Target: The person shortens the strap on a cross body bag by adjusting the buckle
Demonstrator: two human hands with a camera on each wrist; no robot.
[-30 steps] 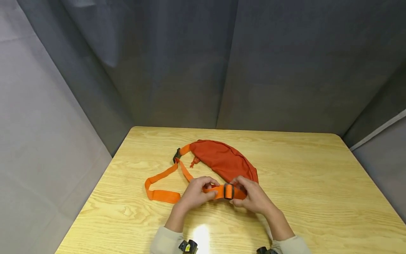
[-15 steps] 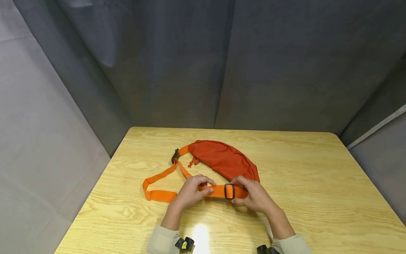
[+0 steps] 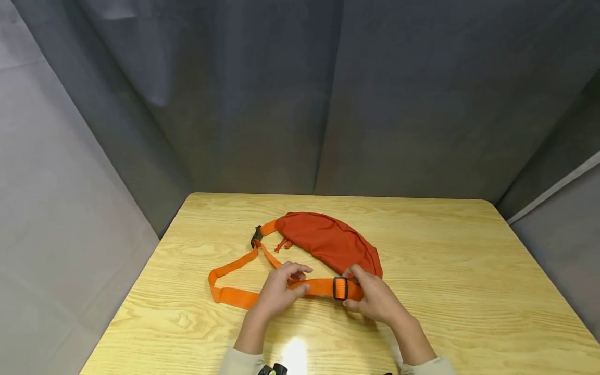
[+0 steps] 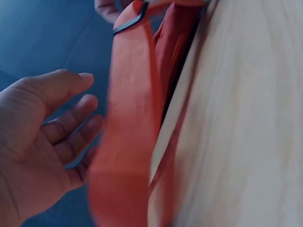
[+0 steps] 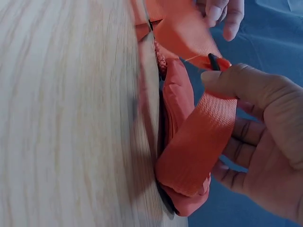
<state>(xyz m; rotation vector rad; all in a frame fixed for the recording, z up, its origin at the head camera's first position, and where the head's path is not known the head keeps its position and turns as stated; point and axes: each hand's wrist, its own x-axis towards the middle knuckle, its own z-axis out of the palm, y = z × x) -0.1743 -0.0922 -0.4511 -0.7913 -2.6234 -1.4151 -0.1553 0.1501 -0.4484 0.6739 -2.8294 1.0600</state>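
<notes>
A red waist bag point(image 3: 328, 239) lies on the table, its orange strap point(image 3: 319, 287) stretched in front of it. My right hand point(image 3: 377, 298) pinches the strap beside a black slide adjuster point(image 3: 335, 288); in the right wrist view, the thumb point(image 5: 229, 82) presses the webbing with the other fingers behind. My left hand point(image 3: 275, 292) is at the strap further left. In the left wrist view its fingers point(image 4: 75, 118) are loosely bent beside the webbing, and the thumb stands apart from it. A black buckle point(image 3: 256, 237) joins strap and bag at the left.
Loose strap forms a loop point(image 3: 234, 297) on the table to the left of my left hand. A cord zip pull point(image 3: 283, 244) hangs from the bag. Wooden table point(image 3: 469, 271) extends on both sides, with grey curtains point(image 3: 262, 104) behind.
My left hand has slid left along the strap, away from the adjuster, so more flat webbing shows between the hands. The right hand keeps its pinch. The whole view has shifted slightly.
</notes>
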